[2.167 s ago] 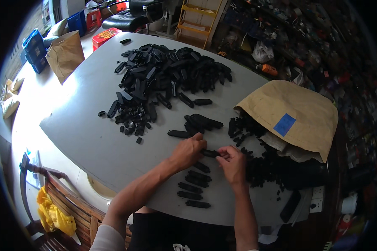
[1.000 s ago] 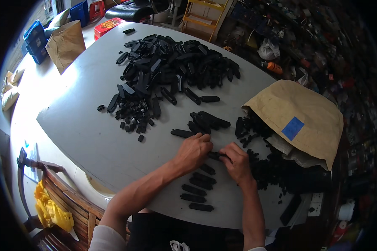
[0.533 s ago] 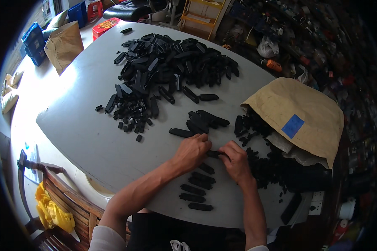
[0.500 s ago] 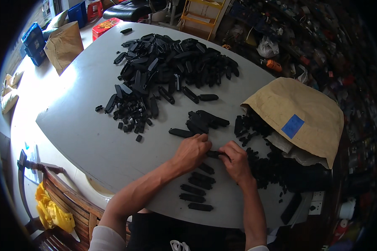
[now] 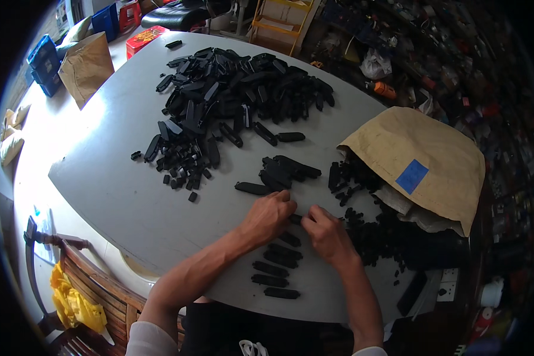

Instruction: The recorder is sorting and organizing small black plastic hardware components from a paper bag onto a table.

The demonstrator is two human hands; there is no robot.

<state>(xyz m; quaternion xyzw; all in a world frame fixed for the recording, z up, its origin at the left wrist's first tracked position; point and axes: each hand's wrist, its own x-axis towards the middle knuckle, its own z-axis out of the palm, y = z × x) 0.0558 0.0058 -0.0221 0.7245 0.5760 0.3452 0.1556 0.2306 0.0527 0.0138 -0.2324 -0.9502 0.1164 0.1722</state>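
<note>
Between my two hands is a small, elongated black plastic piece, mostly hidden by fingers. My left hand closes on its left end, knuckles up. At its right end, the thumb and fingers of my right hand are pinched together. Nearer to me, several similar black pieces lie in a loose column, the closest being a flat black piece. Just beyond my hands sits a small heap of longer black casings, with a single casing at its left.
A large pile of black casings covers the far table, with small black blocks at its near left. On the right, a brown paper bag spills small black parts. A wooden chair stands at left.
My right hand has moved left, closer to my left hand, and covers more of the piece. My left hand stays nearly in place. The whole view has shifted slightly.
</note>
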